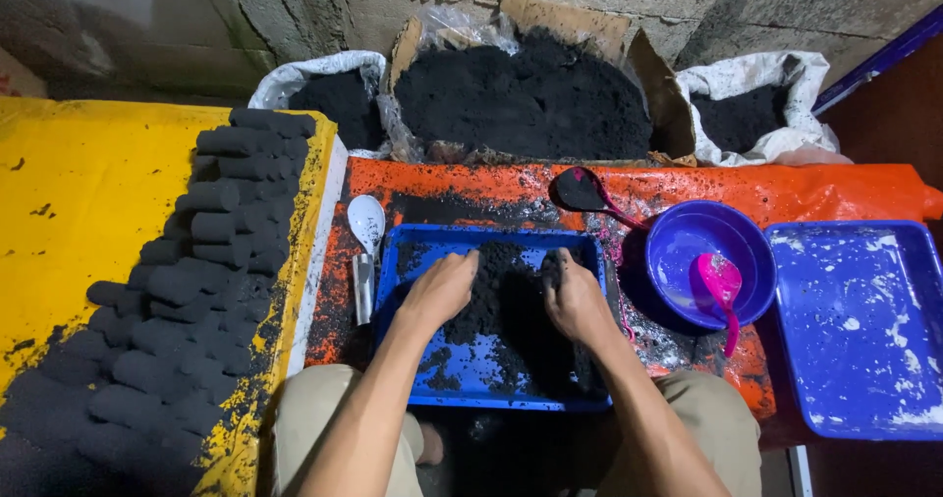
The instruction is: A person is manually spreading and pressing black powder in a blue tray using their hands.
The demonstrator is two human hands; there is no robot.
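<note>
A blue rectangular tray (491,391) sits in front of me on an orange sheet, holding a heap of black powdery paste (499,296). My left hand (439,289) presses into the left side of the heap, fingers curled into the black stuff. On the right side of the heap rests my right hand (573,296), its fingers dug in as well. Both palms face down and the fingertips are buried.
Several black cylinders (211,251) lie in rows on a yellow sheet at the left. A white spoon (365,224) lies beside the tray. A blue bowl (709,261) with a pink spoon and a second blue tray (859,325) stand at the right. Sacks and a box of black powder (521,94) line the wall.
</note>
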